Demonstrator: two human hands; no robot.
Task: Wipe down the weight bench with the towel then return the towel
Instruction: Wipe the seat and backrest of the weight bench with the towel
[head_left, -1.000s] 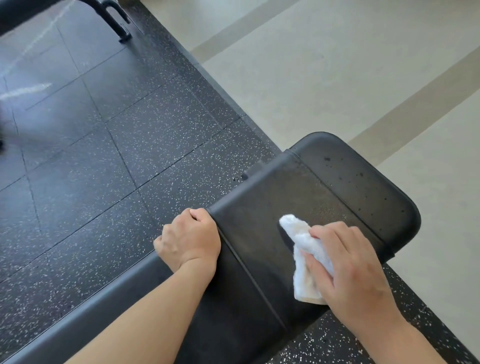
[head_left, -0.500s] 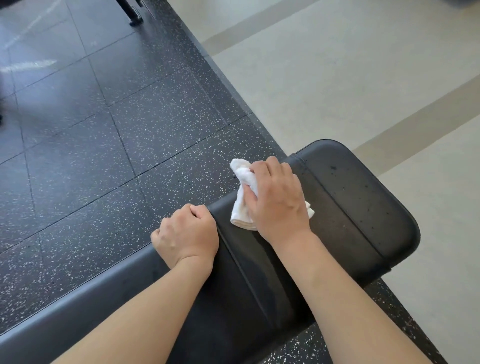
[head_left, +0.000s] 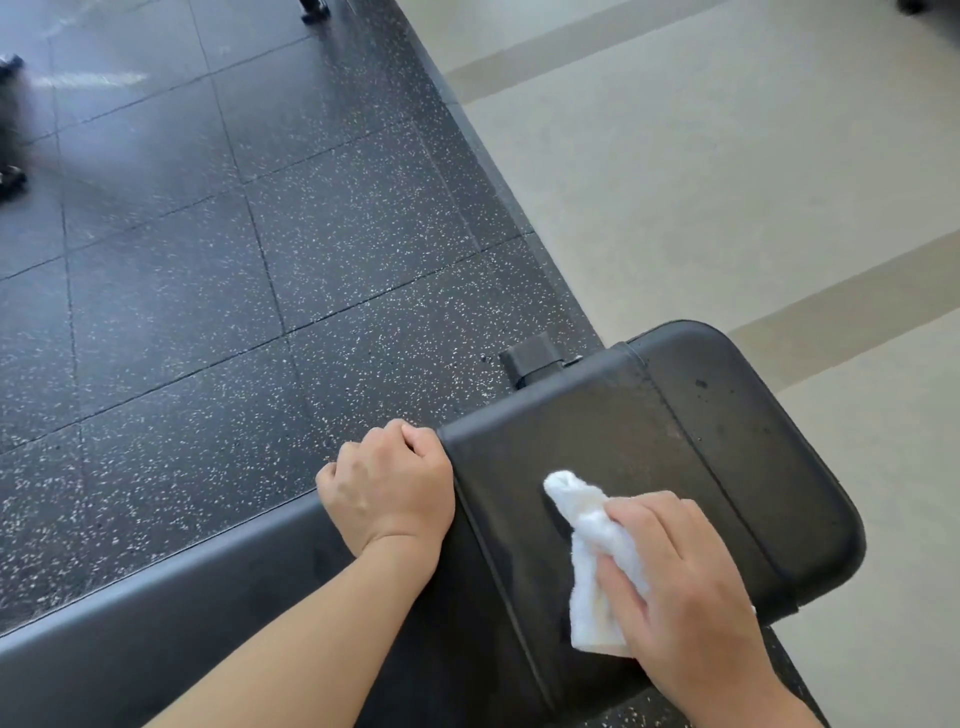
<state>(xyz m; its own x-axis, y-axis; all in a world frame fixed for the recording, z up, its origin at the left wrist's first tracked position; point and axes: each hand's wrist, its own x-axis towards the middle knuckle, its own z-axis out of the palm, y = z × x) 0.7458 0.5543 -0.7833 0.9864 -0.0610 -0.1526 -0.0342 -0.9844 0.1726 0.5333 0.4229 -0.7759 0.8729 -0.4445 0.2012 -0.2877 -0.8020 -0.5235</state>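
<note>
Towel (head_left: 597, 551) bunched in our right hand (head_left: 685, 597) presses the bench (head_left: 597, 426) pad while our left hand (head_left: 387, 488) curls over its edge; wiping continues, next toward the speckled far end.

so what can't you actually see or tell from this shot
- Bench, head view: near end cut off by the bottom edge; legs hidden under the pad.
- Towel: far part covered by the right hand.
- Left hand: fingertips curl out of sight over the pad edge.
- Dark shapes at the top left: blurred, unidentifiable.
</note>
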